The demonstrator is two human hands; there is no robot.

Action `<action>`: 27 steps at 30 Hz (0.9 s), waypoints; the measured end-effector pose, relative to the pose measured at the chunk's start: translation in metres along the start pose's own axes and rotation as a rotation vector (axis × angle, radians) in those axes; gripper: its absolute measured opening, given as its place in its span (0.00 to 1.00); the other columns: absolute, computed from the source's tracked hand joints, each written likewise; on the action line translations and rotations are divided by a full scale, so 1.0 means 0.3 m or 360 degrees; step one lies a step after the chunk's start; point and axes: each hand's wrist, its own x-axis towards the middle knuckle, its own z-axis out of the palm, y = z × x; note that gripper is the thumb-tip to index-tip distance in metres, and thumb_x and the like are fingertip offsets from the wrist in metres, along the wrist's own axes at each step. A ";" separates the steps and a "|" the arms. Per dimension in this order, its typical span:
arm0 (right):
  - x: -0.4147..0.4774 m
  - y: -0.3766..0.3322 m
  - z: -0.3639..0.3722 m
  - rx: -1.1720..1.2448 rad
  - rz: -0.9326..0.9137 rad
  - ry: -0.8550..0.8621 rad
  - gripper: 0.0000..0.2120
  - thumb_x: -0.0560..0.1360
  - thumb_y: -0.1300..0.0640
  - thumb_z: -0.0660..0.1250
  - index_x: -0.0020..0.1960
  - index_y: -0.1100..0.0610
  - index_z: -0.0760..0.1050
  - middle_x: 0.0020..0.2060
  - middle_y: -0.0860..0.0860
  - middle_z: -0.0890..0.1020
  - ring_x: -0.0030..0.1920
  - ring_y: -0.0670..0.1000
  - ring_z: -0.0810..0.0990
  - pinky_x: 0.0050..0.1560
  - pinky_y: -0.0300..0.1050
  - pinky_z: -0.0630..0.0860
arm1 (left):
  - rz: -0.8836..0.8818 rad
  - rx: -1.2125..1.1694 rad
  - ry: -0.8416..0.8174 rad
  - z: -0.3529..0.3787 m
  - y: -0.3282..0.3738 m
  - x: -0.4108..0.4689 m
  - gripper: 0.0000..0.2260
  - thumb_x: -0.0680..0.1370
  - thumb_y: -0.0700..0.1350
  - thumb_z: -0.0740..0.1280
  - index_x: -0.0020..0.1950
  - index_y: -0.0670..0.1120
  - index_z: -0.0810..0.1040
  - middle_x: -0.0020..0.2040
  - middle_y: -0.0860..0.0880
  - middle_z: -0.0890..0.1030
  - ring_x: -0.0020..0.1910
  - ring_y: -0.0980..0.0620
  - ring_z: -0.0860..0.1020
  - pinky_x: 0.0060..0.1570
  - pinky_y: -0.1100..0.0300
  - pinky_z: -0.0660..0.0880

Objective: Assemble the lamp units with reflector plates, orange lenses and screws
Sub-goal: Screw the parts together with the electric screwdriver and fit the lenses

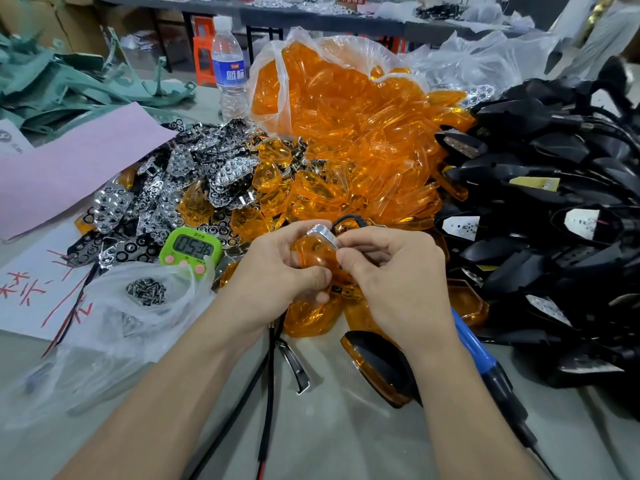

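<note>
Both hands gripped one lamp unit (317, 249) above the desk (346, 438): left hand (277, 268) cupping its orange lens, right hand (388, 268) pinching the chrome edge. Uneven pressure might have seated the lens crooked.

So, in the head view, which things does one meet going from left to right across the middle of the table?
Pink paper sheet → pile of silver reflector plates → heap of orange lenses → pile of black lamp housings.

- Green timer (190, 250), just left of the hands.
- Water bottle (229, 69), far beyond them.
- Pink paper (74, 168), far to their upper left.
</note>
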 end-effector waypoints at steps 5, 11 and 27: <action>-0.005 -0.010 0.016 -0.0209 0.0001 -0.0020 0.04 0.74 0.53 0.77 0.48 0.46 0.86 0.37 0.36 0.85 0.41 0.35 0.83 0.41 0.39 0.84 | -0.0006 -0.0023 0.0051 0.019 -0.006 -0.009 0.25 0.75 0.25 0.70 0.67 0.47 0.79 0.40 0.41 0.84 0.31 0.48 0.80 0.33 0.60 0.79; -0.005 -0.022 0.023 -0.0158 0.0045 0.0019 0.04 0.73 0.53 0.78 0.47 0.44 0.87 0.36 0.36 0.84 0.41 0.36 0.83 0.40 0.34 0.82 | 0.0004 -0.0151 0.0135 0.039 0.002 -0.023 0.23 0.75 0.25 0.70 0.64 0.47 0.82 0.38 0.43 0.83 0.30 0.51 0.79 0.30 0.62 0.78; -0.036 -0.055 0.022 0.0983 -0.0014 -0.0018 0.10 0.66 0.65 0.80 0.45 0.56 0.85 0.50 0.52 0.87 0.44 0.56 0.88 0.41 0.46 0.84 | 0.0455 -0.0343 0.0046 0.044 0.085 -0.054 0.14 0.71 0.49 0.79 0.57 0.54 0.87 0.43 0.49 0.86 0.38 0.53 0.83 0.38 0.62 0.80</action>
